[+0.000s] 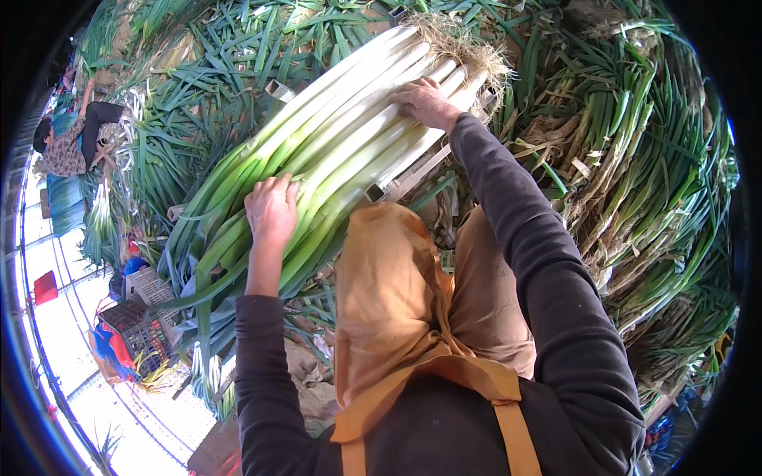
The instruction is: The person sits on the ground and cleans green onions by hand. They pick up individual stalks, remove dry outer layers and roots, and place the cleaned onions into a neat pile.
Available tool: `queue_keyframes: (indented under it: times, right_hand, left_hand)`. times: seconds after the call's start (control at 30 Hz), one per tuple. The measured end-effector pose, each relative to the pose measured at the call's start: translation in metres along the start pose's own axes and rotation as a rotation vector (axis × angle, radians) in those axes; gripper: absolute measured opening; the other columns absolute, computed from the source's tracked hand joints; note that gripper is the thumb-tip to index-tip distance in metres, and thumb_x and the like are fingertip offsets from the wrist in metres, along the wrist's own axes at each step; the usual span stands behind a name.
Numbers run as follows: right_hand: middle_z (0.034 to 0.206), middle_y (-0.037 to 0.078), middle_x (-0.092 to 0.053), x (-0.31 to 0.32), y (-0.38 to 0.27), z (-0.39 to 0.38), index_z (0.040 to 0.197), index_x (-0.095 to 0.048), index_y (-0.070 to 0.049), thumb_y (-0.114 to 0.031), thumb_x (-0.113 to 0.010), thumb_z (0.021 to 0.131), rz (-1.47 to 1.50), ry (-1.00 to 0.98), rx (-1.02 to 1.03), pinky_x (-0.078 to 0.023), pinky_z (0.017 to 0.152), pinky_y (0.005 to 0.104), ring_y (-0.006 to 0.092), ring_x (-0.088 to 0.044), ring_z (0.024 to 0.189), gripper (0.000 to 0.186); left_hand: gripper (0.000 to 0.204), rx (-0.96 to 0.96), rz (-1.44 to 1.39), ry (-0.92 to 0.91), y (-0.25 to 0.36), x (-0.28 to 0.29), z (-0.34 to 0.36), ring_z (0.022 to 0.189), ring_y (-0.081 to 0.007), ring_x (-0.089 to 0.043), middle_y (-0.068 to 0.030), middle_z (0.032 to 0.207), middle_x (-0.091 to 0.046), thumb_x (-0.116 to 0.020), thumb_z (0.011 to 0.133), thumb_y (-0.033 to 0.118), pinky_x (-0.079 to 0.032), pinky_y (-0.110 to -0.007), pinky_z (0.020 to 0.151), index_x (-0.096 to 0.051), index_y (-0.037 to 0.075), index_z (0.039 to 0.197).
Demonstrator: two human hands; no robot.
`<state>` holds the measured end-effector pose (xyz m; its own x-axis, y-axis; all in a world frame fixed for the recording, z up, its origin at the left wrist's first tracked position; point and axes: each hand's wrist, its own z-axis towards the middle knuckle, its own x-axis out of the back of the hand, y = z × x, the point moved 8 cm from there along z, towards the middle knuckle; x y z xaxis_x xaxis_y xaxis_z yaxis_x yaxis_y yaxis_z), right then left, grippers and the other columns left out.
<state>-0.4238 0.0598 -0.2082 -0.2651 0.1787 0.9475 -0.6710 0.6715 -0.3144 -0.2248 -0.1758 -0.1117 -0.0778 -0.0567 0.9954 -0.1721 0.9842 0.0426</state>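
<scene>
A broad bundle of long green onions [357,119] lies slanting in front of me, white stalks and pale roots [468,47] at the upper right, green leaves spreading to the lower left. My left hand [271,208] is closed over the leaves near where white turns green; part of its grip is hidden. Across the white stalks, nearer the roots, my right hand [429,103] rests palm down with fingers a little apart, touching the onions. Under the bundle, parts of a metal frame [409,170] with square tube ends show.
A large heap of untrimmed green onions [635,190] rises at the right. Loose green leaves [214,71] litter the ground beyond the bundle. Another person [75,143] sits at the far left. A plastic crate [143,325] stands at the lower left. My knees [389,262] are just below the frame.
</scene>
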Motion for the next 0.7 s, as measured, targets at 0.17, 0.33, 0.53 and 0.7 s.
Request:
queue_keyframes:
  times: [0.17, 0.33, 0.53, 0.7]
  right_hand:
    - [0.127, -0.01, -0.062, -0.009, 0.007, 0.002, 0.122, -0.064, -0.032, -0.033, -0.059, 0.09, 0.033, 0.028, -0.001, -0.024, 0.114, 0.0471, 0.0137, -0.05, 0.125, 0.033]
    - [0.119, -0.006, -0.065, -0.013, 0.009, -0.001, 0.11, -0.069, -0.028, -0.026, -0.062, 0.086, 0.056, 0.197, -0.057, -0.029, 0.11, 0.0456, 0.0174, -0.054, 0.118, 0.025]
    - [0.11, 0.0, -0.068, -0.008, 0.007, -0.009, 0.106, -0.072, -0.017, -0.028, -0.062, 0.091, 0.131, 0.364, 0.049, -0.035, 0.105, 0.0415, 0.0232, -0.055, 0.113, 0.021]
    - [0.108, 0.003, -0.068, -0.004, 0.005, -0.011, 0.108, -0.071, -0.013, -0.027, -0.061, 0.093, 0.113, 0.382, 0.074, -0.037, 0.103, 0.04, 0.024, -0.056, 0.112, 0.023]
  left_hand:
    - [0.05, -0.284, 0.019, -0.028, 0.025, -0.003, 0.0, 0.113, -0.0292, -0.053, -0.0094, 0.117, -0.063, -0.065, 0.088, 0.036, -0.038, -0.046, 0.097, -0.061, 0.004, 0.126]
    - [0.054, -0.268, -0.135, -0.103, 0.024, -0.009, 0.013, 0.117, -0.0297, -0.05, -0.01, 0.126, -0.058, -0.066, 0.087, 0.035, -0.036, -0.046, 0.1, -0.056, 0.004, 0.131]
    - [0.079, -0.304, 0.058, -0.097, -0.003, 0.006, -0.025, 0.126, -0.0331, -0.044, -0.0116, 0.143, -0.047, -0.07, 0.081, 0.043, -0.031, -0.048, 0.107, -0.042, 0.01, 0.147]
    - [0.105, 0.005, 0.062, -0.279, -0.101, 0.033, -0.09, 0.136, -0.0384, -0.035, -0.0184, 0.152, -0.034, -0.08, 0.069, 0.038, -0.026, -0.053, 0.111, -0.024, 0.006, 0.152]
